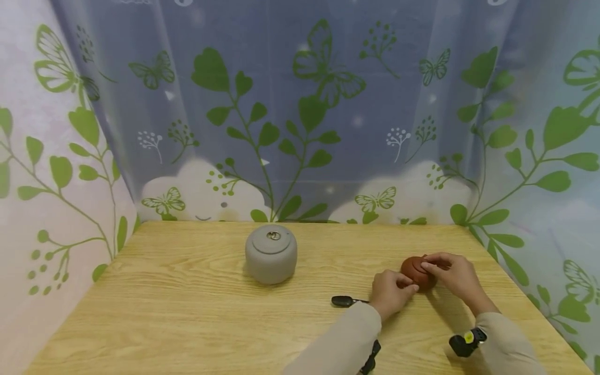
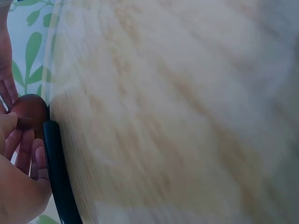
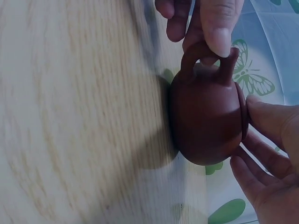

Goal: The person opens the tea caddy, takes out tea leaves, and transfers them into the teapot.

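Note:
A small reddish-brown clay teapot [image 3: 205,121] sits on the table at the right of the head view. My left hand [image 1: 391,292] pinches its loop handle [image 3: 189,60] between thumb and fingers. From the far side, my right hand [image 1: 453,273] holds the teapot's top, thumb against the lid [image 3: 244,112] and fingers behind it. The lid is on the pot. Beside my left hand lies a black spoon-like utensil [image 1: 342,301], its thin stem partly hidden by the hand.
A grey round lidded jar [image 1: 271,260], with a small ring-like piece on its lid, stands left of the teapot. The wooden table [image 1: 187,312] ends at patterned curtains [image 1: 281,104] behind and at both sides. In the left wrist view, a long black object [image 2: 60,172] is close to the camera.

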Tool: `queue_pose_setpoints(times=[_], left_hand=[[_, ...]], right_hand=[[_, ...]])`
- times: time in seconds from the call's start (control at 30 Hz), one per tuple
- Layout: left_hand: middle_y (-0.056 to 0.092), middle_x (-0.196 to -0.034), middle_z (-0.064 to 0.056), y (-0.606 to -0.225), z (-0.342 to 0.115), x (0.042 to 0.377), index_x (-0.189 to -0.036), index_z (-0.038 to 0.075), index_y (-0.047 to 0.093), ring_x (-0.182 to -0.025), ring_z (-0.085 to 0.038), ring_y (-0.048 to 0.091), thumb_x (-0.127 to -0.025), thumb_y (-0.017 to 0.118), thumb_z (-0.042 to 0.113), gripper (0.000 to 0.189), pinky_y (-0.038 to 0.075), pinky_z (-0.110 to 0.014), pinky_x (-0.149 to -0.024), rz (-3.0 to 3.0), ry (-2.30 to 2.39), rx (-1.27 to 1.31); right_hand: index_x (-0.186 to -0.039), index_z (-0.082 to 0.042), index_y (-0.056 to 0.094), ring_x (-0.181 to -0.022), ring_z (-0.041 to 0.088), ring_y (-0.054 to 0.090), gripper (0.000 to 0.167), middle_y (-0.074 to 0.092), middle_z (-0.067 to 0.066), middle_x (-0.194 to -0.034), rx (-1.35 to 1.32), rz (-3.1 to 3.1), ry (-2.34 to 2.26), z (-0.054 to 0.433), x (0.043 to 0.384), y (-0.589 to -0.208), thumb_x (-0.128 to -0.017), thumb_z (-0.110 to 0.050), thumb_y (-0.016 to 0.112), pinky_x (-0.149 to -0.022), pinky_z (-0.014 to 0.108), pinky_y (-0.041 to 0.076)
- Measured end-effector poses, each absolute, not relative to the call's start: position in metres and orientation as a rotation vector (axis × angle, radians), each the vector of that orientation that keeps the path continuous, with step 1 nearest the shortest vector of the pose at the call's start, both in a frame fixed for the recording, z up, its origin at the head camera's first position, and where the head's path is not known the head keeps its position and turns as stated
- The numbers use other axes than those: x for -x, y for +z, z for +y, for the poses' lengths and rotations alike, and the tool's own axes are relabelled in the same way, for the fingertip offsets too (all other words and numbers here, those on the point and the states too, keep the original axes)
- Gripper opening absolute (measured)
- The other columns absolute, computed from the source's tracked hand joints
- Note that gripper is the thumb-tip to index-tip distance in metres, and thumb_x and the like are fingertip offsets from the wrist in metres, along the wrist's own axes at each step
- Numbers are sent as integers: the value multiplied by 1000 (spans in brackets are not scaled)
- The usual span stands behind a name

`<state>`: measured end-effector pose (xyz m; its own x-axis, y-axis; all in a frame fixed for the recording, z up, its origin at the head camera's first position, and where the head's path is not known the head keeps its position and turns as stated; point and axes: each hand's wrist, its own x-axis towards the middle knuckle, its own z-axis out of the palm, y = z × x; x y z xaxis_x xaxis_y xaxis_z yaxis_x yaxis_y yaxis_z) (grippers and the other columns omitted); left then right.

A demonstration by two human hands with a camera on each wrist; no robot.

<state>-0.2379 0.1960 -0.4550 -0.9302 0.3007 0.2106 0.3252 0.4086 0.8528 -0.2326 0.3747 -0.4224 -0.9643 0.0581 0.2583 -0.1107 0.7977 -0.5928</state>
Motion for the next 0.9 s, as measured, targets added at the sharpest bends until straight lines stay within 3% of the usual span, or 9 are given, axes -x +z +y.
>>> queue_pose_setpoints(times=[0.2, 0.73, 0.9], left_hand=[[71, -76, 7, -453, 188, 242, -85, 12, 80, -66, 2, 56, -84, 75, 19, 8, 43, -12, -57, -2615, -1595, 575], [70, -76, 10, -456, 184, 242, -84, 15, 80, -62, 3, 54, -84, 76, 20, 7, 43, -13, -56, -2609, -1645, 532], [70, -78, 10, -457, 183, 243, -83, 16, 80, -64, 3, 55, -83, 77, 21, 6, 43, -13, -57, -2601, -1641, 516]], right_hand=[[-107, 0, 72, -100, 42, 63, 33, 67, 24, -109, -33, -2734, 918, 374, 231, -421, -91, -28, 68, -79, 50, 53], [-108, 0, 71, -96, 42, 65, 31, 67, 24, -108, -55, -2705, 879, 375, 226, -413, -93, -28, 66, -77, 51, 53], [-109, -1, 70, -95, 41, 65, 34, 67, 24, -108, 3, -2661, 857, 383, 225, -410, -93, -30, 66, -70, 40, 55]])
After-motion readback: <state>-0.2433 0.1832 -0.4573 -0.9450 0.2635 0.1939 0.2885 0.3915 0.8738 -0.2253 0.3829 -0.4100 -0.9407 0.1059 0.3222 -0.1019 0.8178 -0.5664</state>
